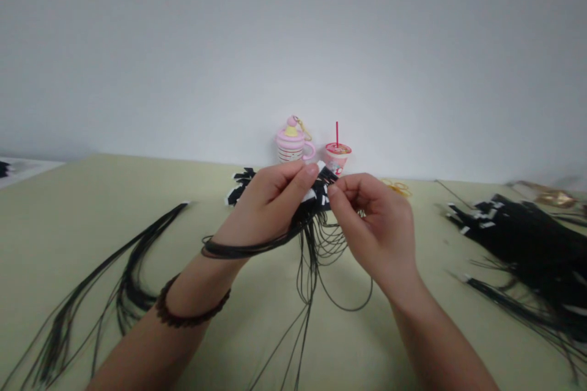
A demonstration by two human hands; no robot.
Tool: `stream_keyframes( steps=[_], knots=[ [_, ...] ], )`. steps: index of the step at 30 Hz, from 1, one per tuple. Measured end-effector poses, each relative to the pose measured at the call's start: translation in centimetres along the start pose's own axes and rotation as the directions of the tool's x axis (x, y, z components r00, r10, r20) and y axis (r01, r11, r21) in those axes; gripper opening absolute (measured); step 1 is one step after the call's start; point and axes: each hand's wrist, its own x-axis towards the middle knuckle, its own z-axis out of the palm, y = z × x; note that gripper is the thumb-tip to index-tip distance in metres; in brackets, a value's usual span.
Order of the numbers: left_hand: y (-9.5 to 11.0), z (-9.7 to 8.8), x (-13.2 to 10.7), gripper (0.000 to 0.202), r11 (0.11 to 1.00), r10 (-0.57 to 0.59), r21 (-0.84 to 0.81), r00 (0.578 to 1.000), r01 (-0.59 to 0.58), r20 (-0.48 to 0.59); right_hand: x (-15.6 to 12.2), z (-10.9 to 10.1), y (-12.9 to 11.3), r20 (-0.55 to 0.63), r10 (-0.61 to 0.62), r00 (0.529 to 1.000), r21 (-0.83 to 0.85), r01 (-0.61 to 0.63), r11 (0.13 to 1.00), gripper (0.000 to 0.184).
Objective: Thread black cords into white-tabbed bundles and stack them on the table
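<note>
My left hand point(268, 204) pinches a bunch of black cords with black-and-white tags point(324, 182) at the middle of the table, its thumb lying along the bunch. Several of the thin black cords point(312, 256) hang down below the fingers, and some loop over my left wrist. My right hand point(378, 226) is closed too, thumb and forefinger pinched at the right edge of the tags; the fingertips hide exactly what they grip. Behind my left hand, more black pieces with white ends point(236, 190) lie on the table.
A pink toy cup point(290, 145) and a small cup with a red straw point(337, 156) stand by the wall. Black cord bundles point(142, 241) lie left; a larger black pile point(523, 238) lies right. Yellow rubber bands point(398, 187) sit behind my right hand.
</note>
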Motion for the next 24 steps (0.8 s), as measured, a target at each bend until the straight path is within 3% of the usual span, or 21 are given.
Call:
stream_keyframes(
  steps=[4, 7, 10, 13, 16, 18, 19, 21, 24],
  knots=[
    [0.3, 0.0, 0.0, 0.035, 0.994, -0.071, -0.089, 0.997, 0.070, -0.015, 0.2, 0.2, 0.4, -0.020, -0.039, 0.999, -0.041, 0.038, 0.998, 0.009],
    [0.5, 0.1, 0.2, 0.033, 0.980, -0.135, -0.157, 0.989, 0.123, -0.064, 0.1, -0.1, 0.0, -0.084, -0.183, 0.980, -0.177, 0.166, 0.970, 0.004],
    [0.3, 0.3, 0.5, 0.032, 0.957, -0.196, -0.237, 0.976, 0.168, -0.100, -0.6, -0.8, -1.6, -0.143, -0.315, 0.938, -0.223, 0.280, 0.934, 0.013],
    [-0.1, 0.6, 0.7, 0.033, 0.924, -0.257, -0.315, 0.963, 0.219, -0.085, -1.8, -1.2, -3.3, -0.115, -0.178, 0.977, 0.119, 0.191, 0.974, 0.018],
    [-0.2, 0.7, 0.6, 0.031, 0.866, -0.292, -0.432, 0.956, 0.251, -0.031, -2.0, -0.4, -3.2, -0.032, -0.017, 0.999, 0.480, 0.030, 0.877, 0.017],
    [-0.2, 0.4, 0.5, 0.031, 0.788, -0.320, -0.543, 0.947, 0.290, 0.041, -1.5, 0.7, -1.9, -0.110, 0.013, 0.994, 0.544, 0.050, 0.838, 0.015],
    [-0.1, 0.2, 0.5, 0.031, 0.732, -0.341, -0.597, 0.935, 0.329, 0.097, -1.2, 1.2, -1.0, -0.182, -0.015, 0.983, 0.525, 0.110, 0.844, 0.012],
    [-0.1, -0.2, 0.5, 0.031, 0.593, -0.381, -0.686, 0.898, 0.421, 0.222, -0.4, 2.0, 0.7, -0.252, -0.197, 0.947, 0.409, 0.289, 0.866, 0.011],
    [-0.1, -0.8, 0.5, 0.026, 0.386, -0.389, -0.793, 0.863, 0.471, 0.323, 0.3, 2.1, 1.9, -0.210, -0.497, 0.842, 0.215, 0.536, 0.816, 0.018]
  ],
)
